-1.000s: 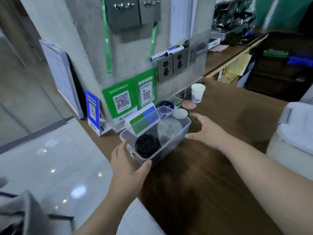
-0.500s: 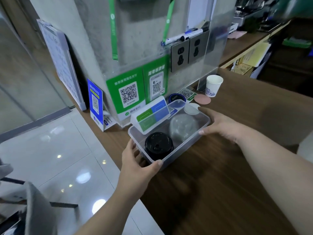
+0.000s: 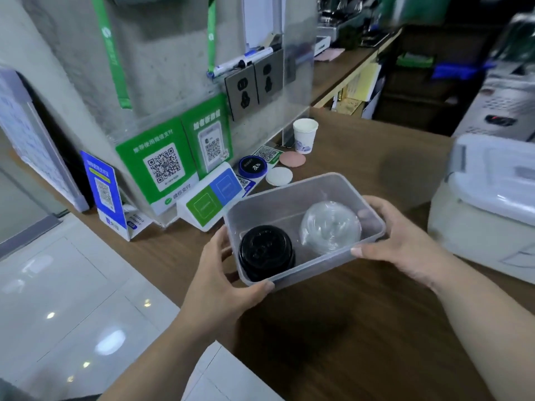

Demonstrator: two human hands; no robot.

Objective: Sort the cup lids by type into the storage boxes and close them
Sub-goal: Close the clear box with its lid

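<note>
Counter; box long axis left-right

The wooden counter carries a paper cup, a pink disc, a white disc and a blue puck.

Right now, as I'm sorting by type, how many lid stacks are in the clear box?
2. The black lids sit at the end of the box by the left hand; the clear lids at the end by the right hand. Nested lids may hide underneath.
</note>
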